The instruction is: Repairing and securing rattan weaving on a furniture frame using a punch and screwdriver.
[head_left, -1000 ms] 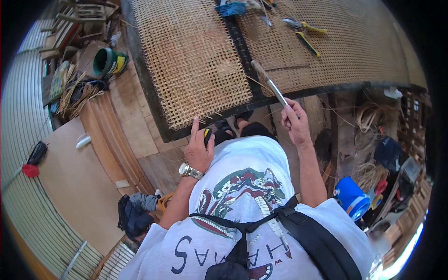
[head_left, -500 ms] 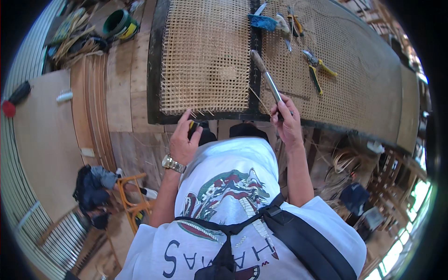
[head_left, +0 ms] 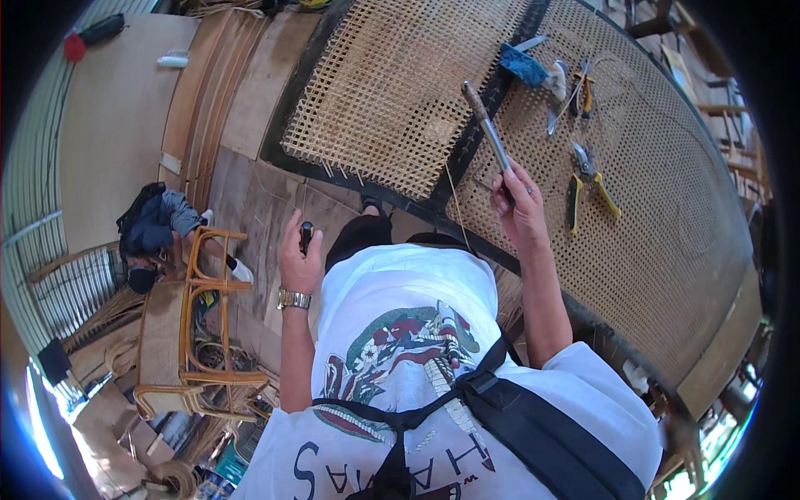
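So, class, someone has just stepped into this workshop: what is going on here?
A person stands over a large woven cane panel in a dark frame. The right hand grips a long thin tool by its handle end, its tip raised over the weave. The left hand holds a small dark object off the panel's near edge. Yellow-handled pliers and a blue rag lie on the finer weave to the right. A rattan chair frame stands on the floor at left.
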`<state>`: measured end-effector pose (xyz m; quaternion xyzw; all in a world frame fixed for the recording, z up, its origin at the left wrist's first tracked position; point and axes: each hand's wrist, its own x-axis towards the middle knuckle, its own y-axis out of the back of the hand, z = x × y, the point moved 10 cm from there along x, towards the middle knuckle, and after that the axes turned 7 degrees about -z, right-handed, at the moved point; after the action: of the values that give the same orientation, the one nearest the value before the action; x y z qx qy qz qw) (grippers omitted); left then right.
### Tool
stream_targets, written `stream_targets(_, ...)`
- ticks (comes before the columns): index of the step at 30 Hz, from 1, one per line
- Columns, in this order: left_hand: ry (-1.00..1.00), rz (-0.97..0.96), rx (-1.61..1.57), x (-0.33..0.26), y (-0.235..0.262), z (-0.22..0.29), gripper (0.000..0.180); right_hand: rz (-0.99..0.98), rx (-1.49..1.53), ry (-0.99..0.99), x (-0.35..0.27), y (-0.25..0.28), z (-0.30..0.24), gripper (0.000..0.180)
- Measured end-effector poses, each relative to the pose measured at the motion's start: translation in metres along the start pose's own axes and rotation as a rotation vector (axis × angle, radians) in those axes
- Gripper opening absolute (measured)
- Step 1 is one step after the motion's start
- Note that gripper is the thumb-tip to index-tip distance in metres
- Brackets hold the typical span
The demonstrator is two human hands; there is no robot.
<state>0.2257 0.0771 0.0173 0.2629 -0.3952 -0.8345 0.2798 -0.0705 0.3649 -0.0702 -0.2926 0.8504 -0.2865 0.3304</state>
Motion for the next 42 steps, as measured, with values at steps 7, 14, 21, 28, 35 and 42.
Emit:
stream_targets(7, 0.093, 0.044, 0.012, -0.028, 0.003, -0.01, 0.049, -0.029, 0.056, -0.016, 0.001, 0.011, 0.002, 0.046)
stream_targets(14, 0.105, 0.02, 0.028, -0.009, -0.002, 0.006, 0.049, 0.006, 0.091, -0.016, -0.015, 0.024, 0.0, 0.046)
stream_targets(21, -0.039, 0.036, 0.111, 0.015, -0.014, 0.027, 0.05, 0.062, 0.068, 0.045, -0.039, 0.041, -0.018, 0.045)
stream_targets(28, -0.065, -0.082, 0.075, 0.035, -0.033, 0.062, 0.048, 0.102, 0.098, 0.13, -0.057, 0.05, -0.03, 0.045)
stream_targets(35, -0.122, -0.135, 0.08, 0.046, -0.049, 0.086, 0.049, 0.126, 0.077, 0.129, -0.068, 0.055, -0.026, 0.045)
stream_targets(42, -0.109, -0.149, 0.031, 0.047, -0.059, 0.078, 0.05, 0.135, 0.082, 0.088, -0.065, 0.058, -0.022, 0.046)
